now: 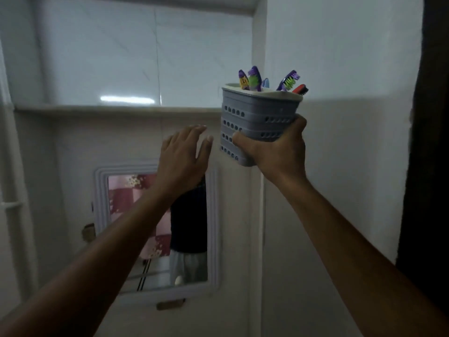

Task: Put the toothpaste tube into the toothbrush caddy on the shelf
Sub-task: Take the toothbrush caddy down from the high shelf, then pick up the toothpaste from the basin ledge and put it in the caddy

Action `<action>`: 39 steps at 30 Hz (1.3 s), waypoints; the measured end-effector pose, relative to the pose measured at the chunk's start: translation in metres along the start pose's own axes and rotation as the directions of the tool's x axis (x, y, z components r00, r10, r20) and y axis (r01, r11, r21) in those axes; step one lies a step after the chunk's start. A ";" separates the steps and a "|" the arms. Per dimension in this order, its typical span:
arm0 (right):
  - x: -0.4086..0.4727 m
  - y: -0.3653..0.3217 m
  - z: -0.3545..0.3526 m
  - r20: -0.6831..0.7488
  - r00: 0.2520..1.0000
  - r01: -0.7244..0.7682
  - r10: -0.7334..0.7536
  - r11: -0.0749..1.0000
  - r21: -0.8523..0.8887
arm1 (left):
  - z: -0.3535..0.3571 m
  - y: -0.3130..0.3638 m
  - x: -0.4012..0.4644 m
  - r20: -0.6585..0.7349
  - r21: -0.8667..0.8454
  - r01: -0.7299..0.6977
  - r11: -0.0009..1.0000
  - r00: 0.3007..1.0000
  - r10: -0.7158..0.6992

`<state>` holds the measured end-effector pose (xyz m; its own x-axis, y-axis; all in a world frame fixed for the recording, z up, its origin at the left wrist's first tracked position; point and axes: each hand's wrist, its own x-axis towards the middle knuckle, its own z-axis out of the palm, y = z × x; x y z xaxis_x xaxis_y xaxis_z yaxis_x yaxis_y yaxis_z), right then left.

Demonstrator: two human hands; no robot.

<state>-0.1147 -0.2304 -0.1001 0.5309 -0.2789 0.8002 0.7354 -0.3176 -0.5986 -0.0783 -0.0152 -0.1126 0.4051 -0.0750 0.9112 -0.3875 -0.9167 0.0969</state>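
A grey perforated toothbrush caddy (257, 113) with a white rim is held up in the air by my right hand (279, 149), which grips its lower part. Several toothbrushes (254, 79) with purple and green heads stick out of its top. The caddy is at about the height of the shelf ledge (109, 109), at that ledge's right end. My left hand (184, 156) is raised just left of the caddy, fingers spread, holding nothing and not touching it. No toothpaste tube is visible; the inside of the caddy is hidden.
A white-framed mirror (158, 229) hangs on the wall below the shelf, partly behind my left forearm. Glossy white tiles line the recess above the ledge. A dark door frame (427, 142) runs down the right edge. White pipes (9, 205) stand at the far left.
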 end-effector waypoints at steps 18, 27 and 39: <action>-0.291 0.154 -0.014 0.253 0.855 -0.448 0.452 0.891 -0.077 | 0.028 -0.017 -0.340 0.395 0.038 0.349 0.936 0.855 -0.335; -0.411 0.181 0.016 0.237 0.756 -0.542 0.610 0.787 -0.296 | 0.049 -0.058 -0.448 0.565 0.010 0.436 0.900 0.741 -0.365; -0.530 0.240 0.026 0.083 0.629 -0.685 0.773 0.601 -0.412 | 0.071 -0.119 -0.590 0.720 -0.042 0.600 0.799 0.573 -0.392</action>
<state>-0.2087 -0.1355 -0.6673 0.9375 -0.3453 0.0431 -0.0951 -0.3734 -0.9228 -0.2121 0.1106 -0.6904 0.9801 0.0344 0.1955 -0.1011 -0.7612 0.6406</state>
